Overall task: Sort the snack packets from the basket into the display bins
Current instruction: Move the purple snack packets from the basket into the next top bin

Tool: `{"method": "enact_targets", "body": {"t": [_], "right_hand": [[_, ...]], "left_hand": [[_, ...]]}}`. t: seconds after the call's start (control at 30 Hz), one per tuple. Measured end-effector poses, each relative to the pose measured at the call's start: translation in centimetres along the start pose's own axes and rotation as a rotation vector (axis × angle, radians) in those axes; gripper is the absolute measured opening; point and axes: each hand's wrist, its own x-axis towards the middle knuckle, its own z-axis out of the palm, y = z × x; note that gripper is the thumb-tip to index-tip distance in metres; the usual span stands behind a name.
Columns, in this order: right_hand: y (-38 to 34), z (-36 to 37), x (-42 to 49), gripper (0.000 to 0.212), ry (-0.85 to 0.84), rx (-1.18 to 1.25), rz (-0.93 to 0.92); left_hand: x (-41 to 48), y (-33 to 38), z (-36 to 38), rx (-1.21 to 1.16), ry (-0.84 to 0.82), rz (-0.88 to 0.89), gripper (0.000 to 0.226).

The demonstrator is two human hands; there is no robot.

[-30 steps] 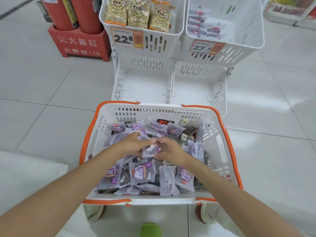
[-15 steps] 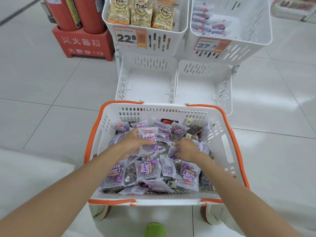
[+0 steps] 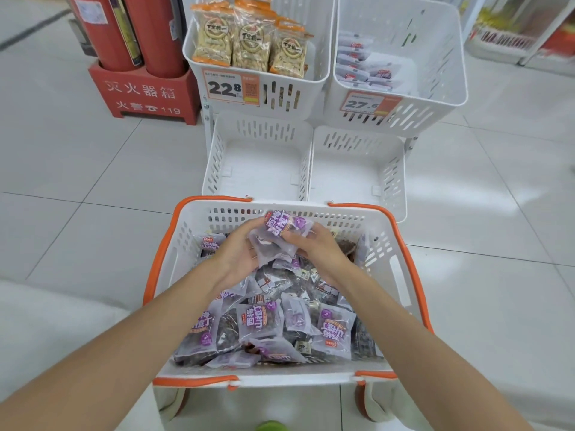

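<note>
You clasp a bunch of purple snack packets [image 3: 280,231] between your left hand [image 3: 238,255] and right hand [image 3: 319,253], fingers curled round it, above the basket [image 3: 175,259]'s far end, probably to carry several at once to the empty lower bins [image 3: 258,172] just beyond.

Left hand [image 3: 237,256], right hand [image 3: 322,251] now above heap [image 3: 264,325] (purple packets [image 3: 275,241] between)

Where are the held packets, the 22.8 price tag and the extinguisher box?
Held packets [image 3: 277,226]: head view, purple printed front.
Price tag [image 3: 231,87]: head view, on the digits.
Extinguisher box [image 3: 143,95]: head view, red front face.
</note>
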Motion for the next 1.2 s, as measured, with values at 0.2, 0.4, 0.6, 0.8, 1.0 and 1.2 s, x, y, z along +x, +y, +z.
{"method": "enact_targets", "body": {"t": [0.2,0.4,0.6,0.8,1.0,1.2], "right_hand": [[-1.4,0.4,-0.8,0.066,-0.08,-0.251,-0.069],[-2.9,0.6,-0.6,0.069,-0.27,-0.332,-0.072],[-6.3,-0.7,0.9,0.056,-0.227,-0.195,-0.045],[-13.2,-5.9,2.8,0.087,-0.132,-0.18,-0.18],[-21.8,-11.4,4.4,0.077,-0.127,-0.407,-0.298],[-27.9,-17.7,8.0,0.044,0.146,-0.479,-0.566]], "left_hand": [[0.1,1.0,-0.3,0.224,0.05,0.146,0.05],[0.5,2.7,1.9,0.233,-0.143,0.139,0.071],[1.6,5.4,2.8,0.407,-0.106,0.166,0.077],[4.3,9.6,7.8,0.699,-0.118,0.343,0.049],[7.3,15.3,15.1,0.897,-0.148,0.571,0.06],[11.9,20.3,22.0,1.154,-0.117,0.82,0.086]]}}
